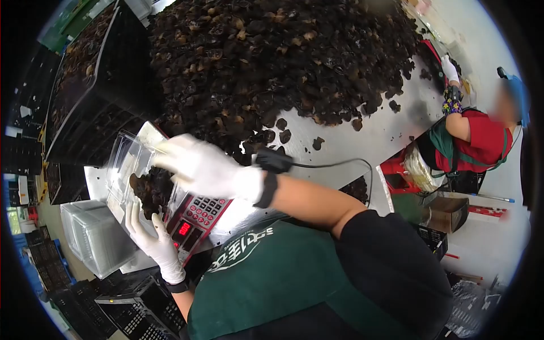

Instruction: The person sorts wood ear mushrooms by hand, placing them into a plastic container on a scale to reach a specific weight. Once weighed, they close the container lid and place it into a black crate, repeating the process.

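A clear plastic clamshell box [115, 180] with its lid raised holds pieces of dark wood ear fungus [152, 191]. It is at the red-trimmed digital scale [198, 218], whose display shows red digits. My left hand [150, 235], in a white glove, grips the near edge of the box, with the thumb and fingers on either side of the fungus. My right hand [201, 165], also gloved, reaches across above the scale next to the raised lid. Motion blurs its fingers, so I cannot see whether they hold anything.
A large heap of wood ear fungus [277, 51] covers much of the metal table [351, 148]. Black crates [96, 107] stand at left, above stacked clear boxes [96, 235]. A black cable [334, 164] crosses the table. A co-worker in red [484, 139] works at far right.
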`<state>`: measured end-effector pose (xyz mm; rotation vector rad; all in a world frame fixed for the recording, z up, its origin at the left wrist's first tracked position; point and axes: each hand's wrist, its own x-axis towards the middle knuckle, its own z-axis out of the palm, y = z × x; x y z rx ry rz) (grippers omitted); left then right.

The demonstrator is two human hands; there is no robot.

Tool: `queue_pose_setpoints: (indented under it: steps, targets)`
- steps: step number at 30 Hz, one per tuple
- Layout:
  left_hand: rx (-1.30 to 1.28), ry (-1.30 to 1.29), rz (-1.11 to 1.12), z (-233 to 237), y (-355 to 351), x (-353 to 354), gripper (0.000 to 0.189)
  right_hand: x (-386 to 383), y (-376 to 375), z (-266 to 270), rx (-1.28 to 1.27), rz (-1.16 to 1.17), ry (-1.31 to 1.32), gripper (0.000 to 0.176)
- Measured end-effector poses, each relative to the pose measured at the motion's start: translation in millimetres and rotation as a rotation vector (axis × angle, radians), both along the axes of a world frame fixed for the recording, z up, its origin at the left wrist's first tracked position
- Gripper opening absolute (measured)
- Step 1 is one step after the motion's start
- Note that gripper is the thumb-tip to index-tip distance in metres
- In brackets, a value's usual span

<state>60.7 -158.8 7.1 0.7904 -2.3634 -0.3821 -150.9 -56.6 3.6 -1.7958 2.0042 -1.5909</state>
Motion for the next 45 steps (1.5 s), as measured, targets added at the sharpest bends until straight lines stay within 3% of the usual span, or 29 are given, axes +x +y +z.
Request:
queue_pose_setpoints:
  steps: [2,5,7,9,11,16,19,21,27,32,36,37,39,41,45]
  targets:
    - [-0.018,-0.17,-0.013,5,0,-6,0.045,-29,55,-15,0.086,-0.228,-0.03,0.048]
    - [-0.012,-0.187,-0.081,-6,-2,-7,0.045,-58,138,-58,0.354,-0.595,0.015,0.056]
    - [0.023,-0.175,-0.075,-3,0,-10,0.045,-53,171,-80,0.47,-0.672,-0.059,0.072]
    - [0.043,-0.182,-0.071,-1,1,-9,0.046,-42,178,-93,0.652,-0.594,-0.03,0.082]
    - [0.04,-0.193,-0.068,-2,0,-9,0.046,-34,166,-103,0.592,-0.506,0.078,0.086]
    - [0.027,-0.164,-0.05,-1,4,-11,0.046,-37,116,-116,0.499,-0.627,0.28,0.064]
    - [0.0,-0.147,-0.068,-2,4,-11,0.047,-34,119,-125,0.514,-0.578,0.236,0.049]
    - [0.032,-0.118,-0.06,-4,3,-9,0.047,-35,125,-129,0.449,-0.674,0.287,0.031]
    - [0.082,0.0,-0.108,-12,-2,-2,0.052,-60,141,-131,0.259,-0.561,0.078,0.026]
    - [0.196,0.086,-0.117,-5,-3,5,0.065,-46,70,-19,0.084,-0.289,-0.062,0.022]
    - [0.199,0.116,0.017,6,0,12,0.068,-14,-9,35,-0.013,0.063,0.071,0.027]
    - [0.201,0.14,0.022,6,0,13,0.066,-5,-28,32,-0.036,0.087,0.204,0.029]
    - [0.212,0.188,0.024,5,0,13,0.064,11,-54,25,0.234,0.276,0.231,0.037]
    - [0.191,0.079,0.006,13,1,11,0.07,23,-67,-6,0.298,0.321,0.283,0.051]
    - [0.188,0.099,-0.089,10,-1,2,0.069,28,-57,3,0.06,0.173,0.194,0.055]
